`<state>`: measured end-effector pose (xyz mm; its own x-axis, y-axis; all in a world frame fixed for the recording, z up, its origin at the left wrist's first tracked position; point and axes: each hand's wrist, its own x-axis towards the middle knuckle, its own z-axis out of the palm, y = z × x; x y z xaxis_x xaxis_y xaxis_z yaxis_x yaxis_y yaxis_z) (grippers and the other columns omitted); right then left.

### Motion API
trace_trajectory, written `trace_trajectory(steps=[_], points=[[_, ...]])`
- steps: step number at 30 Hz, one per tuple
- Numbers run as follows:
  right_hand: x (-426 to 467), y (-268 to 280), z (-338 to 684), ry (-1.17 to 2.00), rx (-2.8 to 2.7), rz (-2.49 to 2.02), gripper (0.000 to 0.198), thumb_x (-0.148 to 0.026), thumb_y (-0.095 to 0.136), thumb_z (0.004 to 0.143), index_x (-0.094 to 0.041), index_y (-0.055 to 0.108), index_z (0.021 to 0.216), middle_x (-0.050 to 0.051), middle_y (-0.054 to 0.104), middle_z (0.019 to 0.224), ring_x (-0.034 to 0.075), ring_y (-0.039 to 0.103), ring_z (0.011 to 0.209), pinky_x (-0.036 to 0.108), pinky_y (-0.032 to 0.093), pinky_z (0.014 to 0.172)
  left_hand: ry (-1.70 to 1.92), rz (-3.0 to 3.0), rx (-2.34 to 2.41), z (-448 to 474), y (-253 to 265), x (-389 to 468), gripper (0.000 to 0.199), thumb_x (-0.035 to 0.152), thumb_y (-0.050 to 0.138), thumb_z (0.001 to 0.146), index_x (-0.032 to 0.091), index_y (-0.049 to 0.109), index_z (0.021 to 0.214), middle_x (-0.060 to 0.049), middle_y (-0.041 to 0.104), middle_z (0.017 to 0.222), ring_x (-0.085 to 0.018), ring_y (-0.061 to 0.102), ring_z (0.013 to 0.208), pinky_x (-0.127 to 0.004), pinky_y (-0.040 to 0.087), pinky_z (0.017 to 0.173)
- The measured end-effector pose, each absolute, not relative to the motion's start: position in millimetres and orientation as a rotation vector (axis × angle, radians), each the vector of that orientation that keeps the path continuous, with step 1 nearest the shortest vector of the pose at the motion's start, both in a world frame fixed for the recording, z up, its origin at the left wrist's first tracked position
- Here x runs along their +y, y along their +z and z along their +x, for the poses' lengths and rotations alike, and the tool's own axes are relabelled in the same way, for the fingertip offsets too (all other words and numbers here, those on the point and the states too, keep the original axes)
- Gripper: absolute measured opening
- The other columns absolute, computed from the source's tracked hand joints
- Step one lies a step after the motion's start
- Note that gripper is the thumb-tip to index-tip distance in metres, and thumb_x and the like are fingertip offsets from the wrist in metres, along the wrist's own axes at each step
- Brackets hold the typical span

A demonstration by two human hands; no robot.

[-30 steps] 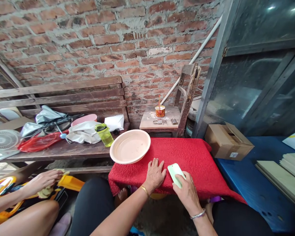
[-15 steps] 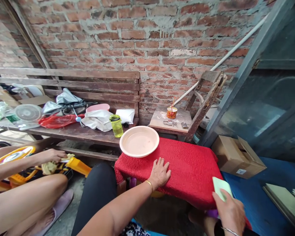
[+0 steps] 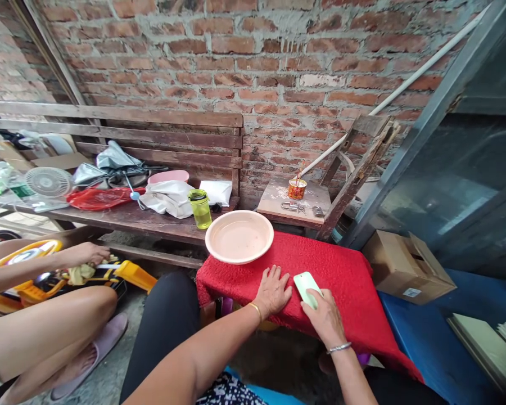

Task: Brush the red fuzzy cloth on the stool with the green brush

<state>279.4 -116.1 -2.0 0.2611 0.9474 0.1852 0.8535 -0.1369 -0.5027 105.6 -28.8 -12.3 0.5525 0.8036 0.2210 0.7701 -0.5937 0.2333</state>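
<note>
A red textured cloth [image 3: 333,281] lies over a low table in front of me. My left hand [image 3: 273,291] rests flat on its near side with the fingers spread. In my right hand [image 3: 325,315] is a pale green flat block [image 3: 307,286] with rounded corners and a small dark spot at its far end. It lies against the cloth just right of my left hand. Its underside is hidden, so I cannot tell its exact kind. A cream basin [image 3: 239,237] holding some liquid stands at the cloth's far left corner.
On the wooden bench [image 3: 168,224] are a yellow-green bottle [image 3: 200,209], bags and a fan [image 3: 49,183]. A chair [image 3: 274,194] bears a cup [image 3: 297,189] and padlocks. A cardboard box [image 3: 409,264] sits right. At left, another person's hand [image 3: 86,254] holds a cloth on a yellow ride-on toy.
My right hand has moved left with the pale green block, from the cloth's right edge to near my left hand. The left hand stays on the cloth.
</note>
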Motion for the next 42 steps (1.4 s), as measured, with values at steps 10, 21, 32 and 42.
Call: trace_trajectory(steps=[10, 21, 32, 42], points=[[-170.9, -3.9, 391.4, -0.047, -0.813, -2.566, 0.056, -0.061, 0.054, 0.08, -0.023, 0.071, 0.118, 0.011, 0.056, 0.089, 0.031, 0.06, 0.086, 0.043, 0.049, 0.076, 0.436, 2.657, 1.376, 107.6, -11.3, -28.9, 0.042, 0.041, 0.053, 0.095, 0.019, 0.06, 0.13, -0.017, 0.052, 0.142, -0.034, 0.044, 0.134, -0.054, 0.03, 0.113], [-86.6, 14.0, 281.1, 0.179, -1.77, -2.085, 0.032, -0.031, 0.064, 0.078, -0.027, 0.073, 0.108, 0.005, 0.059, 0.095, 0.021, 0.061, 0.088, 0.031, 0.047, 0.082, 0.478, 2.689, 1.39, 106.5, -12.6, -28.7, 0.041, 0.041, 0.054, 0.095, 0.021, 0.06, 0.13, -0.016, 0.053, 0.14, -0.033, 0.045, 0.134, -0.053, 0.033, 0.112], [-135.6, -11.9, 407.4, -0.063, -0.864, -2.65, 0.057, -0.059, 0.055, 0.081, -0.023, 0.069, 0.123, 0.015, 0.057, 0.093, 0.032, 0.061, 0.082, 0.044, 0.046, 0.07, 0.458, 2.687, 1.401, 106.3, -13.8, -28.6, 0.041, 0.041, 0.053, 0.095, 0.02, 0.061, 0.129, -0.016, 0.053, 0.14, -0.033, 0.045, 0.134, -0.053, 0.033, 0.112], [-85.5, -17.1, 290.8, -0.005, -1.588, -2.082, 0.031, -0.036, 0.063, 0.082, -0.024, 0.073, 0.11, 0.008, 0.057, 0.096, 0.023, 0.057, 0.09, 0.034, 0.047, 0.086, 0.492, 2.707, 1.402, 105.6, -14.1, -28.2, 0.039, 0.041, 0.054, 0.095, 0.021, 0.061, 0.127, -0.015, 0.054, 0.138, -0.032, 0.046, 0.133, -0.052, 0.034, 0.111]])
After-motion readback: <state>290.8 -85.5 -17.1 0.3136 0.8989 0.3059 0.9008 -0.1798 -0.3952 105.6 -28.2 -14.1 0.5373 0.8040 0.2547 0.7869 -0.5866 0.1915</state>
